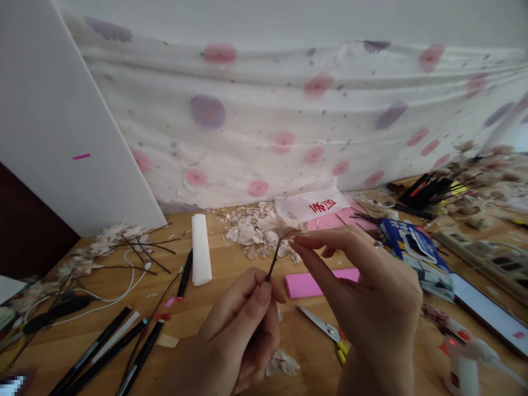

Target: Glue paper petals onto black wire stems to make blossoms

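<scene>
A small paper flower [284, 231] on a thin dark stem is held up over the wooden table [231, 275]. My left hand [243, 324] pinches the stem near its lower end between thumb and fingers. My right hand [371, 286] is closed in a pinch on the pale petals at the top of the stem. Behind the flower lies a heap of loose pale petals [251, 231]. A pair of small scissors [325, 330] with yellow handle tips lies under my right hand.
A pink block [305, 285], a white roll [201, 247], black pens [107, 346] and finished flower stems [124, 247] lie left and centre. A blue packet [412, 247], a phone [490, 313], a glue gun [462, 357] and a paint tray [487, 258] crowd the right. Spotted cloth [289, 121] hangs behind.
</scene>
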`<state>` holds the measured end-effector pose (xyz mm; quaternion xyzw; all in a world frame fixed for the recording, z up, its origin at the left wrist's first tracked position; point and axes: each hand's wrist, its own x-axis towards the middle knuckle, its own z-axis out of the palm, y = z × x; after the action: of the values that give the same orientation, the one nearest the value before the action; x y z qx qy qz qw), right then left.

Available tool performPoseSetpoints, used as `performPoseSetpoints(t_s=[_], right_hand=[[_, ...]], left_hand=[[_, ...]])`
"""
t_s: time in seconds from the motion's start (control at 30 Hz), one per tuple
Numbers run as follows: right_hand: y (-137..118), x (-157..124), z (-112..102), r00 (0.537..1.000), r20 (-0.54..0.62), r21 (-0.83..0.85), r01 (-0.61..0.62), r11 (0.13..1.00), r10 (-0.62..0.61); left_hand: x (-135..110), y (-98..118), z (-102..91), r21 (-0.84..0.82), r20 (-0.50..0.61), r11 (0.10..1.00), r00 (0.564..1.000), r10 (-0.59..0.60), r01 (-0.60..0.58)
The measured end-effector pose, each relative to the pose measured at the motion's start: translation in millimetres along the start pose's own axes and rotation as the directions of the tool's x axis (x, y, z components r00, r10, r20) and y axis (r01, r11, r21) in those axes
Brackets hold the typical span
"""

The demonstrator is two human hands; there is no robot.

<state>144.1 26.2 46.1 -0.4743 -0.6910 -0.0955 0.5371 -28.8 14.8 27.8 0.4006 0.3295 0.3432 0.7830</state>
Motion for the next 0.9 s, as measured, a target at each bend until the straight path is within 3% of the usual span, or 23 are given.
performPoseSetpoints(t_s=[0.17,0.47,0.7,0.9], right_hand=[[0.6,-1.1,0.4,1.0,0.0,-0.012,-0.027,1.0,0.027],[-0.4,-1.4,2.2,0.997,-0.026,0.036,-0.075,0.997,0.076],[-1.1,-1.6,2.5,0.996,-0.028,0.031,-0.083,0.996,0.083],[-2.0,-2.7,1.6,0.992,-0.035,0.023,-0.123,0.992,0.123]], left_hand=[[1.8,-6.2,-2.6,-0.037,0.045,0.999,0.999,0.015,-0.013],[-3.6,-9.5,-2.4,-0.024,-0.018,1.0,1.0,-0.014,0.013],[0.0,-8.1,-0.8,-0.065,0.019,0.998,1.0,0.005,-0.003],[0.4,-10.5,3.6,-0.126,-0.051,0.991,0.998,0.026,-0.032]])
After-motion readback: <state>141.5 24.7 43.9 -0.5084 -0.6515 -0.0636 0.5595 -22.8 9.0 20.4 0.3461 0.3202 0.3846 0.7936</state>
